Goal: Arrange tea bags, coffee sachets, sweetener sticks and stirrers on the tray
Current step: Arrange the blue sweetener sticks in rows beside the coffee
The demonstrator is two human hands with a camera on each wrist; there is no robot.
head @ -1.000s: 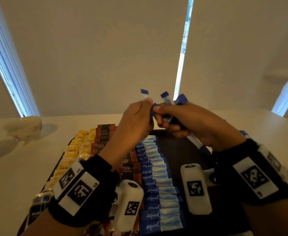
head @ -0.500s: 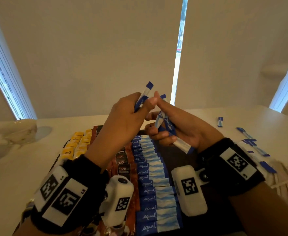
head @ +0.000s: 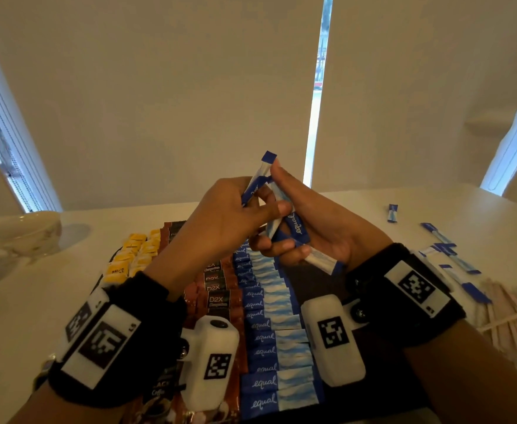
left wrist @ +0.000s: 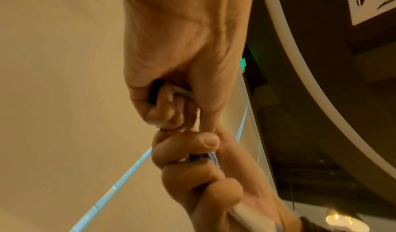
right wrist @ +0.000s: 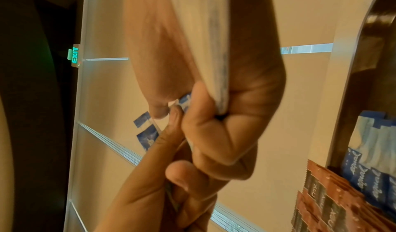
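Note:
In the head view my left hand (head: 251, 205) pinches a single blue and white sweetener stick (head: 258, 179), its blue end pointing up. My right hand (head: 294, 215) grips a small bundle of sweetener sticks (head: 295, 224) just beside it, thumb against the single stick. Both hands hover above the dark tray (head: 312, 280). On the tray lie rows of yellow tea bags (head: 135, 255), brown coffee sachets (head: 217, 298) and blue sweetener sticks (head: 269, 332). The right wrist view shows the bundle (right wrist: 201, 41) lying across the right palm, with my left hand (right wrist: 171, 130) reaching up to its far ends.
Loose sweetener sticks (head: 444, 249) lie scattered on the white table to the right of the tray. A heap of pale stirrers (head: 511, 316) sits at the right edge. A cream bowl (head: 28, 231) stands at the far left. The tray's right half is bare.
My left hand has drawn one stick up out of the bundle in my right hand. Both hands stay together above the tray.

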